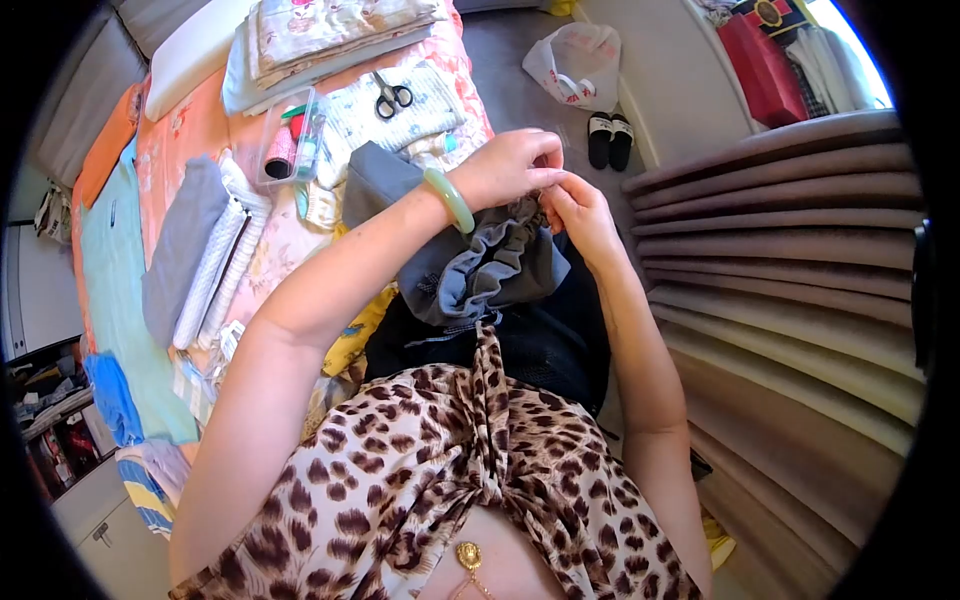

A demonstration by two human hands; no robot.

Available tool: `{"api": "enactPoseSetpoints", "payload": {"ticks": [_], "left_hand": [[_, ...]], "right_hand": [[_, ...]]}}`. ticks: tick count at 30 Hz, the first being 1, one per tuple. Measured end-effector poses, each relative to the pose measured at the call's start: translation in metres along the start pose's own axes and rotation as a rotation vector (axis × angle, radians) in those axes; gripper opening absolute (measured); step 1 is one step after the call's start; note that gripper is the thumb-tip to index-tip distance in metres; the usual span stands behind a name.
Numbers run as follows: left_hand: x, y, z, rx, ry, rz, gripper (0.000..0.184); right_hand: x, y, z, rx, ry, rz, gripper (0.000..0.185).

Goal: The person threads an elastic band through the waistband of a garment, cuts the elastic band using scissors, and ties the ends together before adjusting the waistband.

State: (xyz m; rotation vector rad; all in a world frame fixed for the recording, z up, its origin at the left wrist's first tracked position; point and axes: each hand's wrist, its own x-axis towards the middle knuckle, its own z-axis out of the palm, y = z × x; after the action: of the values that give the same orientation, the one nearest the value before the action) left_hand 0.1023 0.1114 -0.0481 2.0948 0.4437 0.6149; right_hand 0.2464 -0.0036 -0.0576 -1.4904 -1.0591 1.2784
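Observation:
A grey cloth (510, 262) with a gathered, ruffled edge lies across my lap, over black clothing. My left hand (505, 168), a pale green bangle (449, 200) at its wrist, reaches over the cloth with thumb and fingers pinched together. What those fingertips hold is too small to make out. Touching them is my right hand (581, 214), its fingers closed at the bunched upper end of the cloth. Part of the cloth is hidden behind the left hand and forearm. Black-handled scissors (392, 97) rest beyond my hands on a folded patterned cloth (430, 92).
On the bed to the left are a clear plastic box (290, 140) with thread spools and a folded grey cloth stack (195, 250). Folded bedding (335, 40) lies farther back. A white plastic bag (575, 65) and black slippers (610, 140) are on the floor, beside a curtain (780, 230).

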Motion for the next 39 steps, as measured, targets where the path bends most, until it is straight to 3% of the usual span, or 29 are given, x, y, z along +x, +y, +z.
{"api": "enactPoseSetpoints", "payload": {"ticks": [1,4,7,11,14,23,26,29,33,35,39], "left_hand": [[-0.001,0.0,0.002,-0.139,-0.07,-0.159,0.026],[-0.007,-0.003,0.002,-0.055,-0.082,-0.239,0.029],[-0.016,-0.005,-0.003,-0.17,-0.153,-0.397,0.027],[-0.026,-0.017,-0.001,-0.602,-0.174,-0.567,0.023],[-0.027,-0.024,0.011,-0.72,-0.126,-0.487,0.019],[-0.023,-0.027,0.017,-0.255,-0.084,-0.454,0.012],[-0.027,-0.046,0.022,-0.348,-0.121,-0.472,0.011],[-0.027,-0.042,0.021,-0.424,-0.125,-0.48,0.01],[-0.021,-0.027,0.003,-0.612,-0.223,-0.745,0.009],[-0.02,-0.024,0.0,-0.643,-0.228,-0.798,0.01],[-0.018,-0.033,0.012,-0.345,-0.201,-0.635,0.012]], "right_hand": [[0.0,0.003,0.001,0.027,0.038,-0.016,0.022],[-0.006,0.002,0.001,0.14,0.034,0.011,0.02],[-0.008,-0.001,0.009,0.253,0.164,0.037,0.02],[-0.008,0.005,0.013,0.206,0.168,-0.001,0.018],[-0.003,0.008,0.011,0.179,0.199,0.0,0.018],[-0.008,0.0,0.007,0.224,0.188,0.097,0.036],[-0.013,0.003,0.005,0.299,0.14,0.123,0.04],[-0.012,0.013,0.008,0.293,0.185,0.032,0.033],[-0.013,0.021,0.013,0.06,0.183,-0.176,0.011],[-0.015,0.014,0.017,0.027,0.191,-0.164,0.012],[-0.015,0.003,0.019,0.039,0.21,0.027,0.017]]}}
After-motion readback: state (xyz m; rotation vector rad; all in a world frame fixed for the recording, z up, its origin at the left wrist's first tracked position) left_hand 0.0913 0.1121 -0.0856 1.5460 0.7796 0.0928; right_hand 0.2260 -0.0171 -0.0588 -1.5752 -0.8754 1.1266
